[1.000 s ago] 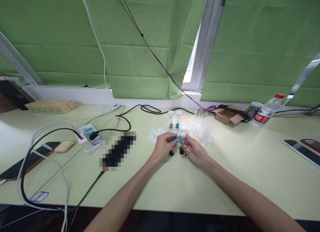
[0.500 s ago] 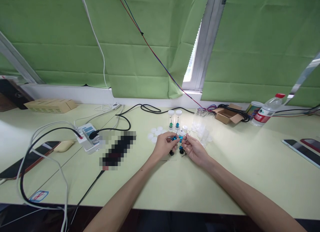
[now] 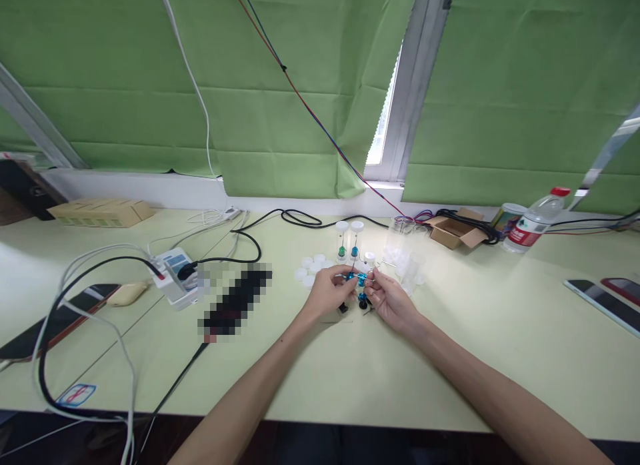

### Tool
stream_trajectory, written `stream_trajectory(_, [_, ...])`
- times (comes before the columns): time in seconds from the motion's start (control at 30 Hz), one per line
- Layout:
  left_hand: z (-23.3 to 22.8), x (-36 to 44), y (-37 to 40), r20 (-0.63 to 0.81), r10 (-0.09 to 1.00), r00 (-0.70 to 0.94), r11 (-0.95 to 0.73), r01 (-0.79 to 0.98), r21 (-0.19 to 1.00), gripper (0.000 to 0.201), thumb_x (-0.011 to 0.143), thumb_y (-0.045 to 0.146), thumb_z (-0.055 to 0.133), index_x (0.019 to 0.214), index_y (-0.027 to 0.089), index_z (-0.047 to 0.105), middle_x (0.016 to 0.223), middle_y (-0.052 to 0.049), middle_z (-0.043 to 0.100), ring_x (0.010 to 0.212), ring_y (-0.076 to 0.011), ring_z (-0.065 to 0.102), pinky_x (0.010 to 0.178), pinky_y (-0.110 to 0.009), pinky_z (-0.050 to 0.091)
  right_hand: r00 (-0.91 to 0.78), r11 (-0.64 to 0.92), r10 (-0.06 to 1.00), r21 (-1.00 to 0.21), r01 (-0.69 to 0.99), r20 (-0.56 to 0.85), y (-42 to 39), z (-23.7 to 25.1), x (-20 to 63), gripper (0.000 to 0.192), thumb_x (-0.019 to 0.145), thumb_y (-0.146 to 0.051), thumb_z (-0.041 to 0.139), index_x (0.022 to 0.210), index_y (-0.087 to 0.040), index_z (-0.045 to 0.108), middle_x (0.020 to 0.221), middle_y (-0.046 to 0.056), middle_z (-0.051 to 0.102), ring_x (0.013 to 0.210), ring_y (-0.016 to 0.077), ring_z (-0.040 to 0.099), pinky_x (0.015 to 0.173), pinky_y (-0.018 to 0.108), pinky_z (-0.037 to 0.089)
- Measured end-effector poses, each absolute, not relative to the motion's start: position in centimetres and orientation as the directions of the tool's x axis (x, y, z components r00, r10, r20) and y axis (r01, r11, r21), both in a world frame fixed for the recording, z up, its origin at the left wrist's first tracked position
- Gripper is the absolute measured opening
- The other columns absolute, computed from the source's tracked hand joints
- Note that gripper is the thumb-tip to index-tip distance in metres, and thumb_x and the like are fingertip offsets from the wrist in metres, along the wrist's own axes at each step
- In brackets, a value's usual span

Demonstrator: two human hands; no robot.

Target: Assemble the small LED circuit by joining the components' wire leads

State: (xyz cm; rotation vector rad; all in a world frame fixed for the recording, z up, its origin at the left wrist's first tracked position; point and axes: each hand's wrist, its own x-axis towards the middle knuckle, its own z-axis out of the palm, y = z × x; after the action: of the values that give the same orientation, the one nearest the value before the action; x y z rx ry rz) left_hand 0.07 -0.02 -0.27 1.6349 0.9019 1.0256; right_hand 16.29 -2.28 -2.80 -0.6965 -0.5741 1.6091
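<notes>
My left hand (image 3: 329, 291) is closed in a pinch on a small blue part (image 3: 350, 277) with a thin dark stem. Close beside it, my right hand (image 3: 391, 301) is pinched around something thin and metallic, too small to name. Another small blue piece (image 3: 361, 279) lies between the fingertips of both hands; which hand bears it I cannot tell. Below them, a blue and black piece (image 3: 363, 300) sits by the right fingers. Beyond the hands stand two clear vials with white caps, one with a green part (image 3: 342, 251) and one with a blue part (image 3: 355, 251).
Loose white caps (image 3: 310, 279) lie left of the vials, and clear empty vials (image 3: 411, 270) lie to the right. Farther right are an open cardboard box (image 3: 457, 231) and a water bottle (image 3: 535, 223). A power strip (image 3: 175, 278) with cables occupies the left side; phones lie at both sides.
Both hands stay almost in place, with only slight finger movement around the small blue parts. Nothing else has visibly moved.
</notes>
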Motion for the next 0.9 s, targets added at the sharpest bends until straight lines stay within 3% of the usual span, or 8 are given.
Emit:
stream_trajectory(0.5, [-1.0,-0.1,0.77,0.163,0.891,0.424,-0.16,-0.042,0.986,0.031,0.076,0.045,0.072,0.083,0.015,0.067,0.061,-0.003,0.065,0.053,-0.015,0.063,0.058,-0.029,0.052,-0.114,-0.155,0.988,-0.706,-0.691,-0.106,-2.43,-2.4,16.11,0.031,0.072,-0.038,0.083,0.07,-0.013,0.064,0.06,0.001,0.062,0.048,0.006,0.051,0.044,0.014,0.044])
stream_trajectory(0.9, [-0.87,-0.11,0.76,0.171,0.898,0.405,-0.178,-0.022,0.984,0.03,0.076,0.045,0.072,0.078,0.016,0.066,0.058,-0.002,0.063,0.049,-0.0138,0.061,0.056,-0.028,0.05,-0.122,-0.162,0.987,-0.704,-0.692,-0.107,-2.51,-2.36,16.05,0.032,0.068,-0.037,0.086,0.072,-0.013,0.066,0.06,0.0,0.061,0.049,0.0056,0.052,0.043,0.013,0.043])
